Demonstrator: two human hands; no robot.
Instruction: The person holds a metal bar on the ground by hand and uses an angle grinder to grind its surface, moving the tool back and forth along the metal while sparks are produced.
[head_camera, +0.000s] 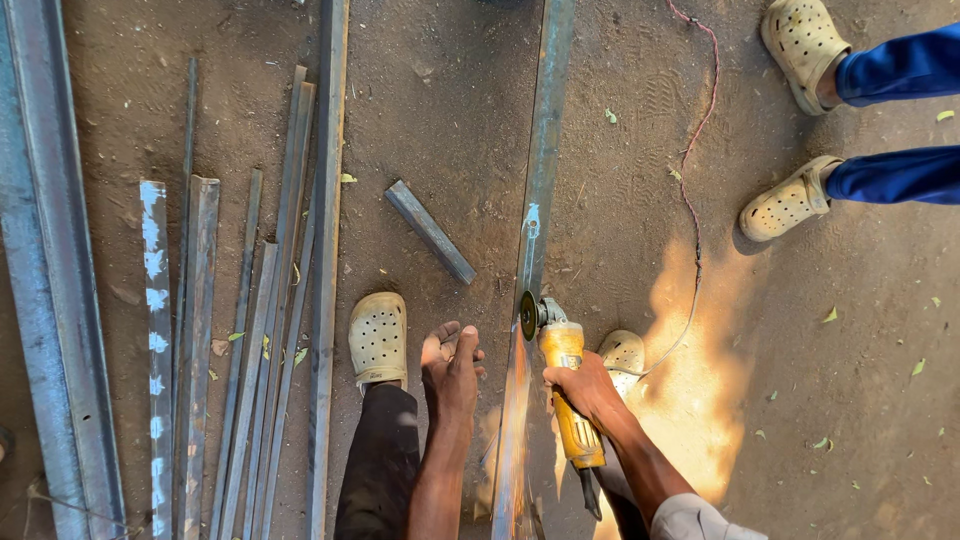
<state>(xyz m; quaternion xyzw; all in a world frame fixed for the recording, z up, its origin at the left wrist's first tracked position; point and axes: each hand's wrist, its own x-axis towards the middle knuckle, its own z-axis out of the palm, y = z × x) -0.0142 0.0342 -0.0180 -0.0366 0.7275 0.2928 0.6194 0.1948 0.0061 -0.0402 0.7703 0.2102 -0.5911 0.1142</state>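
Right hand (585, 388) wrapped tight round yellow angle grinder (562, 385), disc on long steel bar (535, 250) lying on dirt floor (800, 380). Left hand (452, 362) open, empty, beside bar. Grinder likely heavy, kicks; grip body firmly. Bar rigid, sharp-edged.

Yellow angle grinder (562, 385) disc-down against long steel bar (540, 180) on dirt.

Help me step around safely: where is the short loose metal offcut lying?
The short metal offcut lies slanted on the dirt, left of the long steel bar, ahead of the left hand.
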